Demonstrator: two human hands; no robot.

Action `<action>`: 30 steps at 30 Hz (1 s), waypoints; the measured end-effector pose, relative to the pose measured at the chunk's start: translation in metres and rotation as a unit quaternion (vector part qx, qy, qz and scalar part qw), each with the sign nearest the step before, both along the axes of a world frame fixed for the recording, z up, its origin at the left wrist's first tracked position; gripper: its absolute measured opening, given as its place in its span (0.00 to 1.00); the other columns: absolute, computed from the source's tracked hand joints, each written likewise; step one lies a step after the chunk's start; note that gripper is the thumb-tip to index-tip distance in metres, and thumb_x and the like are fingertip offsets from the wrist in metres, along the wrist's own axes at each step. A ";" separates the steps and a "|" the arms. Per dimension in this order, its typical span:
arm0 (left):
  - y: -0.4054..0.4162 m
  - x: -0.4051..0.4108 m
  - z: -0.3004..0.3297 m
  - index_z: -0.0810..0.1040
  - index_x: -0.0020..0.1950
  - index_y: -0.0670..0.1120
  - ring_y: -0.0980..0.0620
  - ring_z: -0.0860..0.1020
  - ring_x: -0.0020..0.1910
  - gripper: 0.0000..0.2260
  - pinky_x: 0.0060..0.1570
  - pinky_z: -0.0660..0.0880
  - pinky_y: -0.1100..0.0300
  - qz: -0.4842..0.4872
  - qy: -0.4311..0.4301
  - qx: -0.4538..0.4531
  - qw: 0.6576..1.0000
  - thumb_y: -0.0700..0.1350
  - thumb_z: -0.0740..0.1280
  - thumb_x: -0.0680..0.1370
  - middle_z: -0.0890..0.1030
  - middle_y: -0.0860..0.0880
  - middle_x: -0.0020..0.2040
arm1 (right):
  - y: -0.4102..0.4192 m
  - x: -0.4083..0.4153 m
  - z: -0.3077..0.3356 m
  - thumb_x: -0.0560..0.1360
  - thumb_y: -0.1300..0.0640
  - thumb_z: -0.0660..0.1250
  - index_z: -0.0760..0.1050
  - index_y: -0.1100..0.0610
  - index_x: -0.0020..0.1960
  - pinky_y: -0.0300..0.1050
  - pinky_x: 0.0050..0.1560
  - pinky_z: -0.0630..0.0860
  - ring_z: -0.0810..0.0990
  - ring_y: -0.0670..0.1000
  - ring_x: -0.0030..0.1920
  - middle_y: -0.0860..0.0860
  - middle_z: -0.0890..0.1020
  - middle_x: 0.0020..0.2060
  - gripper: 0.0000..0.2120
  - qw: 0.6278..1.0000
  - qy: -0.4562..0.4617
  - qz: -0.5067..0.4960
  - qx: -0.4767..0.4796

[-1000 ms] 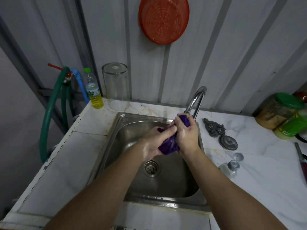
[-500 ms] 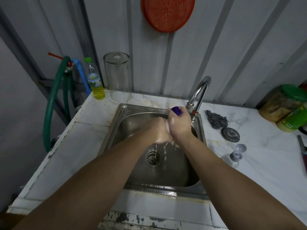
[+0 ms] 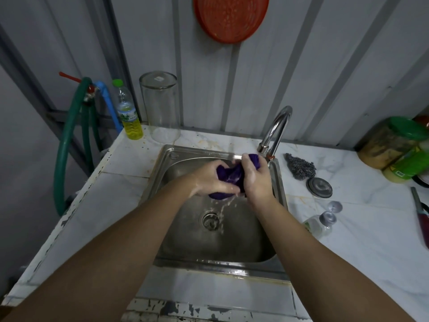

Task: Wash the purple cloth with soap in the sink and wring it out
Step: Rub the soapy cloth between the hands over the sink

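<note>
Far left, a green hose [image 3: 63,154] loops down off the desk's edge, next to a blue pipe [image 3: 109,102] with a red-handled tap. On the desk's [image 3: 130,180] back left corner stands a plastic bottle [image 3: 128,112] with a green cap and yellow liquid low inside, and just beside it a tall clear glass jar [image 3: 160,105], mouth down. Up on the wall hangs an orange round strainer [image 3: 231,17].

Into the steel sink [image 3: 183,156] now: the left hand [image 3: 210,178] is clenched on the purple cloth [image 3: 232,178], fingers wrapped over its left end. The cloth is bunched between both hands above the basin, over the back half of the sink, with a lump poking out below the left hand and another tuft showing above the right thumb. The right hand [image 3: 256,180] grips the other end tight, suds on its fingers. Soapy water streams from the cloth down toward the drain [image 3: 210,220].

Just behind the right hand rises the chrome faucet [image 3: 276,129]. Right of the sink lies a steel wool scrubber [image 3: 300,167], then a round metal lid [image 3: 320,187] in front of it, and a small clear bottle [image 3: 319,225] on its side near the sink's right rim. At the far right, a jar with a green lid [image 3: 390,141] sits against the wall.
</note>
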State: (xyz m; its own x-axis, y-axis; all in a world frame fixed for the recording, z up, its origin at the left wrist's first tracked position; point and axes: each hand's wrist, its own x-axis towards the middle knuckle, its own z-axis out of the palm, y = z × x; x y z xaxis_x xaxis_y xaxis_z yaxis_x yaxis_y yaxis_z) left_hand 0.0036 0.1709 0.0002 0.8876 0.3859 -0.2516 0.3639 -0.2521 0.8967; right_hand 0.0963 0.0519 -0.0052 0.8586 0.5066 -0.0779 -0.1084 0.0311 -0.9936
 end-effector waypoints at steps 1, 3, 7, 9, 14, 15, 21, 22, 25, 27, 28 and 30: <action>0.003 -0.002 -0.003 0.79 0.57 0.50 0.56 0.84 0.45 0.19 0.40 0.81 0.65 0.029 -0.026 -0.079 0.996 0.44 0.81 0.70 0.84 0.48 0.51 | -0.006 0.002 -0.004 0.77 0.45 0.66 0.76 0.55 0.52 0.60 0.52 0.81 0.85 0.63 0.47 0.59 0.84 0.45 0.14 1.000 -0.009 0.005 -0.019; 0.007 -0.005 -0.011 0.80 0.58 0.50 0.48 0.85 0.51 0.14 0.45 0.83 0.59 0.094 -0.081 -0.192 0.973 0.39 0.76 0.75 0.83 0.43 0.57 | -0.016 0.005 -0.013 0.80 0.43 0.64 0.75 0.59 0.57 0.59 0.46 0.82 0.85 0.65 0.46 0.61 0.84 0.46 0.19 0.999 -0.016 0.018 -0.047; 0.011 0.005 -0.025 0.82 0.53 0.54 0.43 0.84 0.53 0.11 0.48 0.84 0.49 0.269 -0.154 -0.232 0.922 0.39 0.74 0.76 0.83 0.43 0.58 | -0.034 0.004 -0.025 0.82 0.54 0.66 0.78 0.55 0.54 0.47 0.32 0.82 0.86 0.57 0.39 0.60 0.85 0.45 0.06 0.999 0.003 0.049 -0.006; 0.009 0.012 -0.031 0.83 0.49 0.55 0.42 0.85 0.51 0.06 0.46 0.85 0.46 0.361 -0.158 -0.256 0.883 0.45 0.75 0.76 0.86 0.44 0.54 | -0.038 0.000 -0.023 0.79 0.61 0.67 0.79 0.52 0.52 0.42 0.31 0.80 0.85 0.52 0.37 0.55 0.85 0.43 0.06 0.996 0.010 0.074 0.053; -0.013 0.042 -0.036 0.79 0.67 0.46 0.39 0.83 0.55 0.23 0.49 0.80 0.51 0.360 0.066 -0.210 0.906 0.61 0.59 0.83 0.84 0.41 0.59 | -0.033 -0.011 -0.021 0.72 0.68 0.61 0.79 0.41 0.49 0.41 0.42 0.81 0.82 0.47 0.43 0.45 0.84 0.43 0.22 0.988 -0.105 0.077 0.080; -0.020 0.046 -0.036 0.79 0.68 0.41 0.38 0.81 0.60 0.29 0.59 0.79 0.48 0.341 0.094 -0.259 0.899 0.63 0.56 0.83 0.83 0.38 0.62 | -0.032 -0.013 -0.019 0.72 0.68 0.60 0.78 0.39 0.50 0.40 0.43 0.80 0.81 0.46 0.44 0.44 0.84 0.44 0.24 0.986 -0.131 0.069 0.081; -0.036 0.035 -0.016 0.85 0.50 0.42 0.43 0.86 0.41 0.32 0.48 0.81 0.50 0.267 0.009 -0.504 0.821 0.70 0.61 0.76 0.87 0.40 0.41 | -0.048 -0.010 -0.023 0.75 0.54 0.67 0.79 0.45 0.62 0.42 0.57 0.79 0.83 0.46 0.56 0.44 0.84 0.55 0.15 0.966 -0.225 0.128 -0.003; -0.036 0.032 -0.010 0.85 0.51 0.41 0.42 0.85 0.42 0.34 0.48 0.80 0.49 0.249 -0.006 -0.518 0.818 0.71 0.59 0.77 0.87 0.39 0.42 | -0.050 -0.009 -0.026 0.76 0.49 0.67 0.80 0.50 0.62 0.42 0.59 0.78 0.83 0.47 0.58 0.48 0.85 0.56 0.15 0.963 -0.224 0.147 -0.011; -0.044 0.028 0.007 0.83 0.55 0.38 0.41 0.82 0.46 0.29 0.52 0.78 0.49 0.232 -0.043 -0.522 0.820 0.63 0.58 0.82 0.86 0.38 0.44 | -0.049 -0.004 -0.023 0.80 0.51 0.64 0.84 0.54 0.54 0.38 0.49 0.79 0.84 0.46 0.51 0.51 0.87 0.49 0.11 0.982 -0.160 0.098 0.032; -0.049 0.025 0.007 0.82 0.58 0.37 0.41 0.82 0.46 0.23 0.50 0.80 0.51 0.234 -0.066 -0.502 0.830 0.56 0.59 0.83 0.85 0.38 0.46 | -0.041 0.010 -0.019 0.78 0.51 0.66 0.81 0.54 0.56 0.48 0.51 0.81 0.83 0.51 0.51 0.51 0.85 0.49 0.11 0.980 -0.194 0.028 -0.033; -0.051 0.023 0.007 0.82 0.58 0.38 0.43 0.84 0.43 0.21 0.46 0.82 0.53 0.221 -0.071 -0.495 0.837 0.54 0.59 0.84 0.85 0.39 0.45 | -0.038 0.017 -0.015 0.77 0.47 0.67 0.79 0.54 0.60 0.50 0.54 0.81 0.82 0.52 0.53 0.51 0.83 0.52 0.16 0.969 -0.227 0.029 -0.094; -0.052 0.022 0.009 0.83 0.56 0.38 0.45 0.85 0.38 0.21 0.38 0.84 0.57 0.187 -0.075 -0.491 0.848 0.54 0.59 0.84 0.86 0.40 0.41 | -0.031 0.027 -0.010 0.72 0.39 0.70 0.77 0.50 0.60 0.47 0.52 0.82 0.83 0.52 0.54 0.50 0.83 0.53 0.21 0.971 -0.172 0.097 -0.137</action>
